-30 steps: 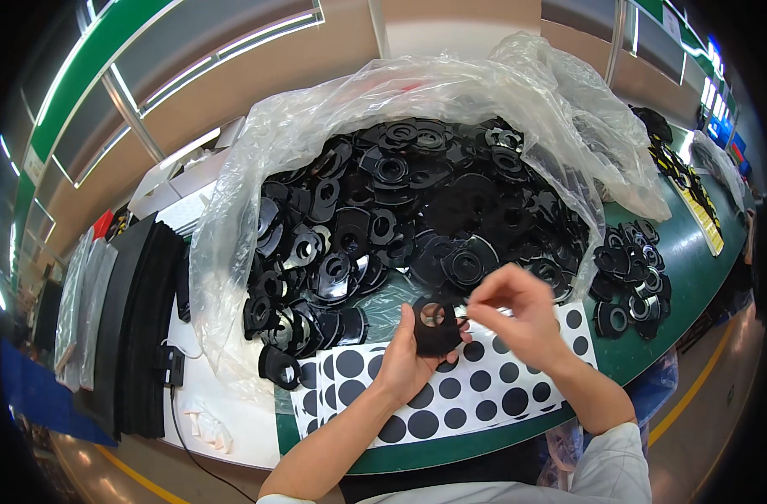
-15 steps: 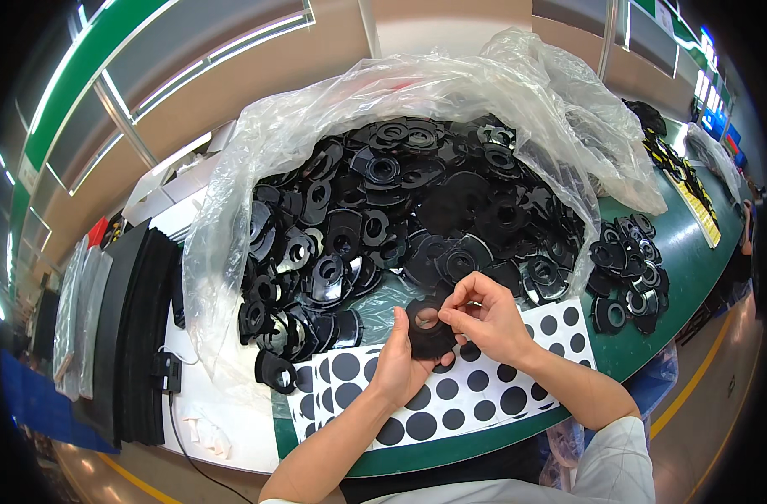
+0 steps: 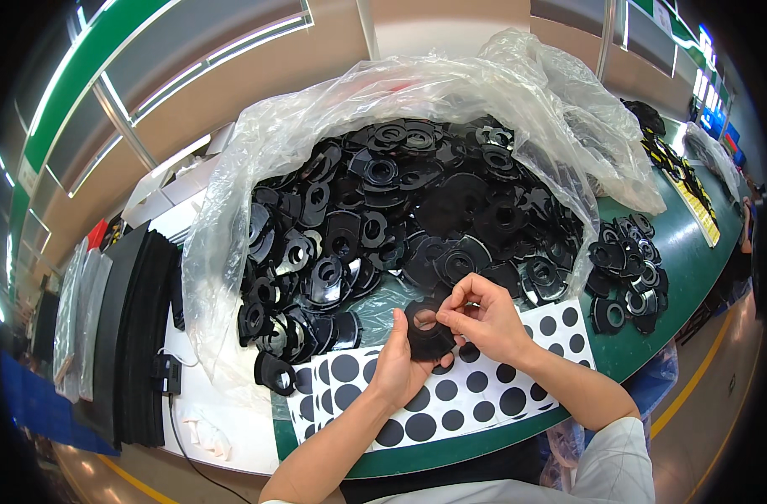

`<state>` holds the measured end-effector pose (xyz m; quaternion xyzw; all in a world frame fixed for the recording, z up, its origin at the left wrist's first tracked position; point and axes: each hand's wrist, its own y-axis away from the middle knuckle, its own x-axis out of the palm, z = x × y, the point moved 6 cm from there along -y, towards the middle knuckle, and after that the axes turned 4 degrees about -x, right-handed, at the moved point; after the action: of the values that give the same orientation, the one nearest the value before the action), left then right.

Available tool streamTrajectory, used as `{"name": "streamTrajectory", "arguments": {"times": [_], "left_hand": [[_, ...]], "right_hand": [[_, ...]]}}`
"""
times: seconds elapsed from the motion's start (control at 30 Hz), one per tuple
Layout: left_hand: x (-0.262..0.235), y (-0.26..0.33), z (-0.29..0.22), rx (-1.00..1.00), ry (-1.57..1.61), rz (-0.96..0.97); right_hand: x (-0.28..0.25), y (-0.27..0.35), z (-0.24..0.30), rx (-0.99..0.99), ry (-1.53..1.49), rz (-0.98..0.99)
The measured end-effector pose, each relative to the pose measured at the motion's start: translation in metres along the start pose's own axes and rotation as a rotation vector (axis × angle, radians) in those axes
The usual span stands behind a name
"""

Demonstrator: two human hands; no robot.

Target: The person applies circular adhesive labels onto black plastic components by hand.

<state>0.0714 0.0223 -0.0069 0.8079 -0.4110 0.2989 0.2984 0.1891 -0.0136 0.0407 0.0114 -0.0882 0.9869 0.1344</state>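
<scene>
My left hand [image 3: 403,363] holds a flat black plastic part [image 3: 431,343] with a round hole, thumb on its left edge and fingers beneath. Thumb and forefinger of my right hand [image 3: 486,317] are pinched together at the right edge of that hole; whatever lies between the fingertips is too small to make out. Under both hands lie white sheets [image 3: 476,434] carrying rows of black round stickers [image 3: 422,426]. Just beyond is a large heap of similar black parts [image 3: 375,202] inside an opened clear plastic bag [image 3: 232,210].
A smaller pile of black parts [image 3: 631,269] sits on the green table [image 3: 686,277] at right. Black foam sheets [image 3: 135,336] stand upright at left, near a small black box [image 3: 168,374] with a cable. Yellow-and-black strips [image 3: 690,197] lie at the far right.
Almost nothing differs. Both hands keep the same hold, with only a very slight shift of the black part and the fingers.
</scene>
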Motion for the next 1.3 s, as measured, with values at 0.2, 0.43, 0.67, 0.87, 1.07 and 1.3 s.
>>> {"name": "streamTrajectory", "arguments": {"times": [0.2, 0.43, 0.67, 0.87, 1.07, 1.3], "left_hand": [[-0.001, -0.001, 0.0, 0.015, 0.018, 0.056], [0.0, 0.001, -0.002, -0.001, -0.009, -0.019], [-0.002, 0.0, 0.0, 0.004, 0.014, -0.006], [-0.006, 0.001, 0.002, -0.002, 0.023, -0.022], [-0.01, 0.002, 0.001, 0.043, 0.081, -0.048], [-0.002, 0.002, -0.004, 0.125, 0.068, 0.005]], "right_hand": [[-0.001, 0.0, -0.002, -0.007, 0.013, -0.007], [-0.001, -0.001, -0.003, -0.008, 0.041, 0.014], [0.0, 0.001, -0.002, -0.049, 0.059, -0.015], [-0.001, 0.003, -0.003, -0.075, 0.133, -0.032], [0.016, 0.018, 0.026, -0.731, 0.793, 0.036], [0.005, 0.01, 0.04, -0.441, 0.575, -0.124]]}}
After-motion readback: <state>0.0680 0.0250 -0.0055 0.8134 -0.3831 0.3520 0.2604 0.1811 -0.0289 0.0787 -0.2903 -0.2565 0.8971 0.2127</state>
